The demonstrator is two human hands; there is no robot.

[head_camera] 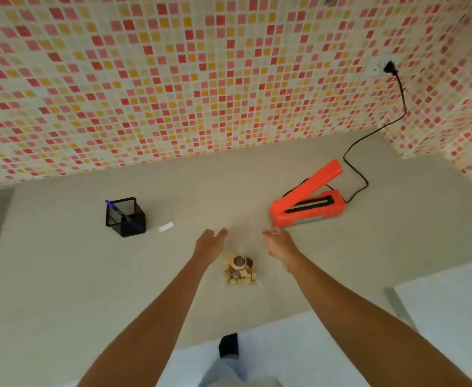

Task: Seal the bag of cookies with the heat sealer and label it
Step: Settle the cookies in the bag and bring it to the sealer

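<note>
A clear bag of cookies point(240, 270) stands on the beige counter point(61, 275), the cookies piled in its bottom. Its see-through top rises between my two hands and is hard to make out. My left hand point(209, 243) is at the left of the bag's top with fingers stretched out. My right hand point(281, 243) is at the right of it, fingers pointing toward the bag. Whether either hand touches the plastic is unclear. The orange heat sealer point(304, 208) lies to the right behind my right hand, its arm raised. A small white label point(166, 227) lies to the left.
A black mesh pen holder point(126, 217) with a blue pen point(114, 208) stands at the left. The sealer's black cord point(355, 163) runs to a wall socket point(380, 67). The tiled wall borders the counter at the back and right. My foot point(228, 344) shows below the counter's front edge.
</note>
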